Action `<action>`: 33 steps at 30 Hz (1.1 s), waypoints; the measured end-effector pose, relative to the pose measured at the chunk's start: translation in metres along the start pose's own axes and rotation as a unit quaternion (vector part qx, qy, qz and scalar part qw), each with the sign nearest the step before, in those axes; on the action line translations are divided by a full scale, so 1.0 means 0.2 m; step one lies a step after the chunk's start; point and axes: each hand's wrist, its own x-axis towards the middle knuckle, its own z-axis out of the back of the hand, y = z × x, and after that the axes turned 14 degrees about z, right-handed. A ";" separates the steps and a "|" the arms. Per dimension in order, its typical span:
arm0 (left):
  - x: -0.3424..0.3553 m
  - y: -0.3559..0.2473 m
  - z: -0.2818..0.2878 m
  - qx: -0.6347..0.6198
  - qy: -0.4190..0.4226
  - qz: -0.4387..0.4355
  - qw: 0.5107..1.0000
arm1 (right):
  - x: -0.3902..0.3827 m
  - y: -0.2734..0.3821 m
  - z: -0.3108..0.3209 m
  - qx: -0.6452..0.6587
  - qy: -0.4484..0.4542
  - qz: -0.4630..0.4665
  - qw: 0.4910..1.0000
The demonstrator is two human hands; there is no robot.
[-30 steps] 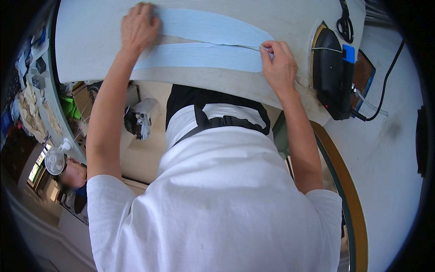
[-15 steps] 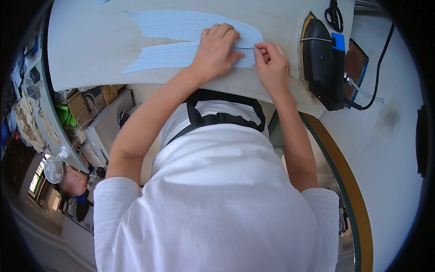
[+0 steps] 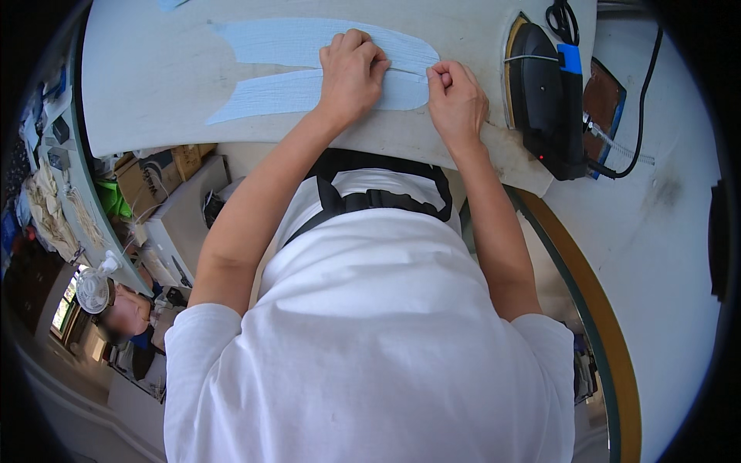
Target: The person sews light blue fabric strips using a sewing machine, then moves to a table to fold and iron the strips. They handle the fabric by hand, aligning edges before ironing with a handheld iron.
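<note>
Light blue crinkled fabric lies on the pale padded board as two long curved strips that meet at their right end, with a narrow gap between them on the left. My left hand rests across both strips, fingers curled and thumb drawn in at the seam line, closed on the fabric there. At the right tip of the cloth, my right hand pinches the edge between thumb and bent fingers. The fabric under my left palm is hidden.
To the right, a black iron with a blue part stands by the board's edge, its cord trailing right. Black-handled scissors lie beyond it. Cardboard boxes and a small white fan are at left, near another person.
My left hand has slid slightly left along the fabric, its fingers more drawn together. The right hand keeps its pinch at the tip; the whole view has shifted a little.
</note>
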 end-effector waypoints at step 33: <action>0.04 0.08 0.06 0.090 0.089 -0.294 0.947 | 0.06 0.07 0.24 -0.032 -0.019 -0.034 0.999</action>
